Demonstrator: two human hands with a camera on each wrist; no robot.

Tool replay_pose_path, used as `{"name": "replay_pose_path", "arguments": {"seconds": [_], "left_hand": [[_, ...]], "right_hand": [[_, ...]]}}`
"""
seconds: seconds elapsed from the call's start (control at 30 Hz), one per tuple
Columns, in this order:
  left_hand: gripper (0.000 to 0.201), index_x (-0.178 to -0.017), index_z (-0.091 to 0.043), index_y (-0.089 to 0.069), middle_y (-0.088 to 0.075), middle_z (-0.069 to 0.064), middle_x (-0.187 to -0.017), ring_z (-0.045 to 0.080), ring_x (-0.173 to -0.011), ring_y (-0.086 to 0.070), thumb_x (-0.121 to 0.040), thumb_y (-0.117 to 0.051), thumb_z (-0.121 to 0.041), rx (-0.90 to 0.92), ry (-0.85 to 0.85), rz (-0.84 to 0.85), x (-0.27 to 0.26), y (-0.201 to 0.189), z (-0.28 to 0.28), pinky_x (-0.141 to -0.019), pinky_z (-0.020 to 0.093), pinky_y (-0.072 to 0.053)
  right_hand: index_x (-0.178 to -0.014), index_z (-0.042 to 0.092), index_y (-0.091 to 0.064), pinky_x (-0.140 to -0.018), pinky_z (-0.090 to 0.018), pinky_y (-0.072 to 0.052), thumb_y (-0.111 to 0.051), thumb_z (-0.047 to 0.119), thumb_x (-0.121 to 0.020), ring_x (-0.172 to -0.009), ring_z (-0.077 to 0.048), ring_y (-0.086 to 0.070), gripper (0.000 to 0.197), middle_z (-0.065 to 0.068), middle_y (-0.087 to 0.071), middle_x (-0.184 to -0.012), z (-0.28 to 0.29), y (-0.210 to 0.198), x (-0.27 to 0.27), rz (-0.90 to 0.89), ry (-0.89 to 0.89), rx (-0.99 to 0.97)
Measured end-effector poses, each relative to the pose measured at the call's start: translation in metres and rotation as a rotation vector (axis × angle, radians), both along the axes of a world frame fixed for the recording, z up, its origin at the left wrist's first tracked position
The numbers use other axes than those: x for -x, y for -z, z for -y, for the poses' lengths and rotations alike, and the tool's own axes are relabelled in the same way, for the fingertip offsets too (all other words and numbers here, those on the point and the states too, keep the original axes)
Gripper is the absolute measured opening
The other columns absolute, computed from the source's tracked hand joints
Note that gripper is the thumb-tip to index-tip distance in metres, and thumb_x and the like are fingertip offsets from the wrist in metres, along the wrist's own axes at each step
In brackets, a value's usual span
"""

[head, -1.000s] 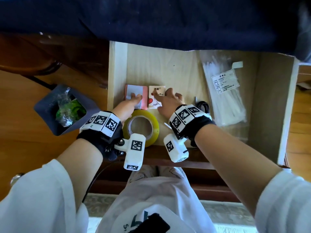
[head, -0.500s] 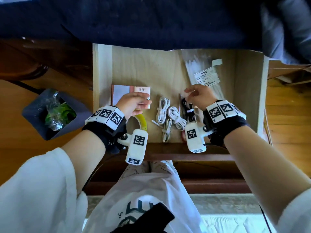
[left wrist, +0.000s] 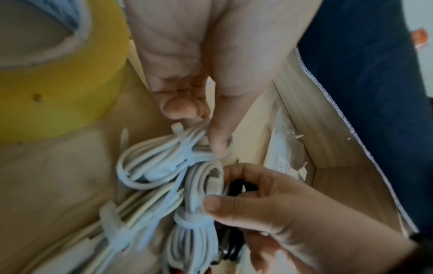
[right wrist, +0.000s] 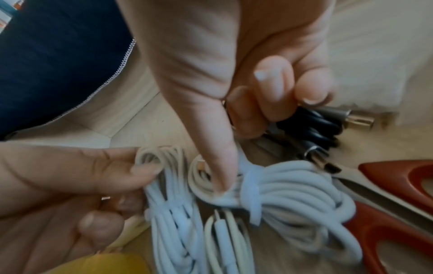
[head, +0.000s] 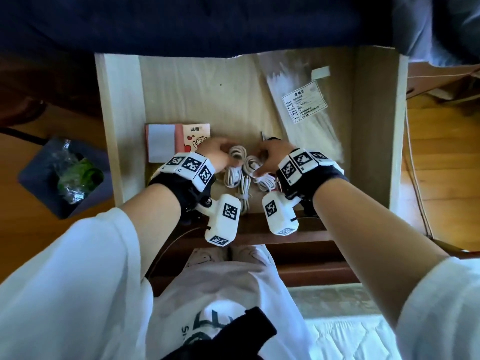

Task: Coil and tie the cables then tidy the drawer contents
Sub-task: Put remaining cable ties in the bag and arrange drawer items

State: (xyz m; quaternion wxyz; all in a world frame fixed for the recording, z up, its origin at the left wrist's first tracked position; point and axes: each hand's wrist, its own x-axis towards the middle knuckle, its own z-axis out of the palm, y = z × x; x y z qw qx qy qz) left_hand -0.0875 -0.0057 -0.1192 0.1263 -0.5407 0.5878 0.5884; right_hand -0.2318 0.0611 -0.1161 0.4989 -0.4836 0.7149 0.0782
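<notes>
In the open drawer (head: 124, 131), my left hand (head: 217, 154) pinches one tied white cable coil (head: 235, 165) by its loop. My right hand (head: 270, 157) curls around the black cable bundle (right wrist: 309, 128), its thumb pressing a second white coil (right wrist: 288, 187) just beside the first. Red-handled scissors (right wrist: 396, 187) lie alongside.

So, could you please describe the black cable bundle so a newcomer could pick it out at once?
Look in the open wooden drawer, near its front, beside the orange-handled scissors. The black cable bundle lies under the right hand. It is the only dark coil with metal plugs; the neighbouring bundles are white.
</notes>
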Motion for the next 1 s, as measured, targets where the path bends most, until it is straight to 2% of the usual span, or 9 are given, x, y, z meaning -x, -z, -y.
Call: {"name": "replay_pose_path", "arguments": {"seconds": [0.17, 0.2, 0.3, 0.37, 0.47, 0.57, 0.73, 0.87, 1.0], "left_hand": [[0.047, -0.121, -0.009, -0.061, -0.063, 0.006, -0.117, 0.020, -0.110, -0.056, -0.076, -0.075, -0.006, 0.114, 0.058, 0.018, -0.008, 0.001, -0.004, -0.087, 0.020, -0.040], [0.045, -0.120, -0.009, -0.061, -0.063, 0.006, -0.114, 0.018, -0.105, -0.056, -0.076, -0.073, -0.003, 0.116, 0.052, 0.008, -0.010, 0.000, -0.004, -0.083, 0.019, -0.041], [0.040, -0.115, -0.006, -0.061, -0.059, 0.005, -0.099, 0.015, -0.080, -0.055, -0.078, -0.070, 0.003, 0.080, -0.029, -0.038, -0.017, -0.004, -0.005, -0.050, 0.011, -0.044], [0.036, -0.112, -0.006, -0.062, -0.059, 0.006, -0.095, 0.014, -0.065, -0.053, -0.079, -0.068, 0.004, 0.050, -0.079, -0.046, -0.024, -0.006, -0.004, -0.041, 0.010, -0.040], [0.031, -0.111, -0.001, -0.063, -0.062, 0.004, -0.083, 0.017, -0.061, -0.052, -0.081, -0.065, 0.007, 0.000, -0.088, -0.048, -0.033, -0.008, -0.003, -0.043, 0.013, -0.042], [0.026, -0.104, -0.006, -0.063, -0.063, 0.009, -0.091, 0.015, -0.062, -0.056, -0.081, -0.065, 0.007, -0.009, -0.116, -0.034, -0.037, -0.008, -0.004, -0.044, 0.012, -0.045], [0.027, -0.106, -0.008, -0.061, -0.061, 0.006, -0.084, 0.015, -0.061, -0.056, -0.082, -0.064, 0.006, -0.003, -0.206, -0.074, -0.042, -0.013, -0.004, -0.045, 0.013, -0.046], [0.004, -0.091, -0.010, -0.061, -0.057, 0.002, -0.075, 0.004, -0.048, -0.055, -0.091, -0.058, -0.006, -0.033, -0.267, -0.057, -0.043, -0.018, -0.006, -0.042, 0.010, -0.043], [0.015, -0.082, -0.015, -0.056, -0.058, 0.001, -0.082, 0.012, -0.070, -0.054, -0.095, -0.051, -0.010, -0.214, -0.448, -0.098, -0.038, -0.025, -0.013, -0.061, 0.024, -0.047]], "right_hand": [[-0.089, 0.007, -0.064, -0.060, -0.026, -0.043, -0.082, 0.029, -0.064, -0.073, -0.017, -0.055, 0.038, -0.007, -0.064, -0.088, -0.005, 0.006, 0.004, -0.026, 0.070, 0.009], [-0.092, 0.007, -0.066, -0.062, -0.026, -0.044, -0.080, 0.029, -0.066, -0.075, -0.017, -0.056, 0.037, -0.007, -0.065, -0.087, -0.008, 0.005, 0.005, -0.031, 0.098, 0.015], [-0.096, 0.001, -0.068, -0.056, -0.025, -0.040, -0.070, 0.031, -0.075, -0.068, -0.017, -0.053, 0.036, -0.006, -0.057, -0.074, -0.013, -0.005, 0.011, -0.046, 0.219, 0.043], [-0.090, 0.002, -0.069, -0.053, -0.024, -0.039, -0.064, 0.032, -0.078, -0.059, -0.016, -0.050, 0.033, -0.004, -0.053, -0.062, -0.018, -0.012, 0.019, -0.014, 0.343, 0.055], [-0.083, 0.002, -0.068, -0.058, -0.027, -0.044, -0.063, 0.029, -0.081, -0.056, -0.015, -0.050, 0.027, -0.005, -0.053, -0.059, -0.025, -0.021, 0.030, 0.029, 0.468, 0.068], [-0.070, 0.009, -0.064, -0.058, -0.027, -0.048, -0.063, 0.024, -0.083, -0.049, -0.011, -0.048, 0.021, -0.001, -0.052, -0.051, -0.031, -0.023, 0.032, 0.029, 0.462, 0.055], [-0.077, 0.005, -0.069, -0.068, -0.036, -0.052, -0.062, 0.022, -0.083, -0.049, -0.013, -0.049, 0.020, -0.002, -0.054, -0.051, -0.037, -0.021, 0.035, 0.087, 0.549, 0.061], [-0.086, 0.002, -0.068, -0.055, -0.025, -0.046, -0.060, 0.022, -0.087, -0.036, -0.003, -0.047, 0.022, 0.005, -0.053, -0.043, -0.040, -0.026, 0.039, 0.147, 0.644, 0.104], [-0.084, 0.004, -0.067, -0.048, -0.017, -0.040, -0.059, 0.024, -0.089, -0.037, -0.006, -0.044, 0.023, 0.005, -0.052, -0.045, -0.042, -0.033, 0.045, 0.211, 0.719, 0.149]]}}
